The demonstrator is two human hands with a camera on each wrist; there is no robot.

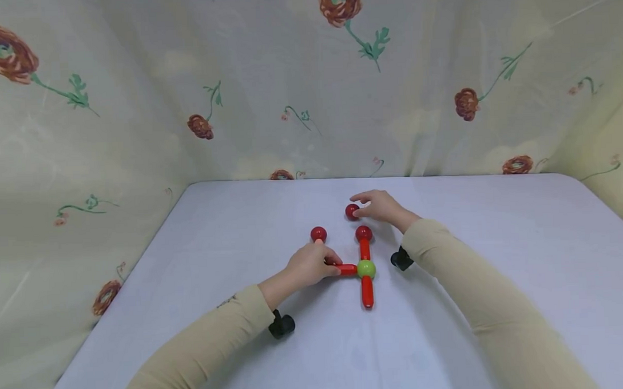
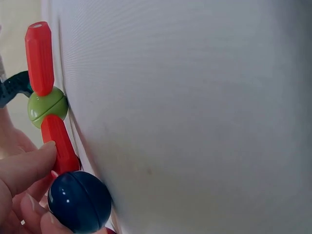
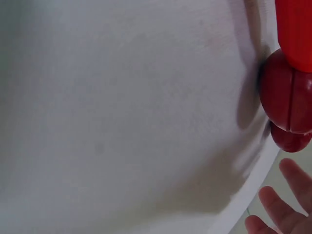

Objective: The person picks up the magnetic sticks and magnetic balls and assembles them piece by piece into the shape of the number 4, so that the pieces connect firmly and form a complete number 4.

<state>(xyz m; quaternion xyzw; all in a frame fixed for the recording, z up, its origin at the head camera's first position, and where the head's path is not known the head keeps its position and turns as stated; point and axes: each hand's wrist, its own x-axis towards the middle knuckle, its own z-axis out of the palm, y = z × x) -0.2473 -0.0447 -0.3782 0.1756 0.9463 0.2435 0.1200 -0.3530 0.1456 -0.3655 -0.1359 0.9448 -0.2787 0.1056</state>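
Observation:
My left hand (image 1: 311, 264) pinches a red rod (image 1: 348, 270) plugged into a green ball (image 1: 366, 268). At that rod's other end is a dark blue ball (image 2: 79, 202), close to the fingers; the hand hides it in the head view. Two more red rods leave the green ball: a back one (image 1: 364, 250) capped by a red ball (image 1: 364, 233), and a front one (image 1: 367, 293) with a bare end. My right hand (image 1: 381, 207) is beside a loose red ball (image 1: 351, 211), fingers extended; contact is unclear. Another red ball (image 1: 318, 234) sits just beyond the left fingers.
All of it lies on a white-covered table (image 1: 230, 220). A flowered curtain (image 1: 266, 76) hangs behind the table's back edge and along the sides. Black wrist cameras, left (image 1: 281, 324) and right (image 1: 402, 259), hang below the sleeves.

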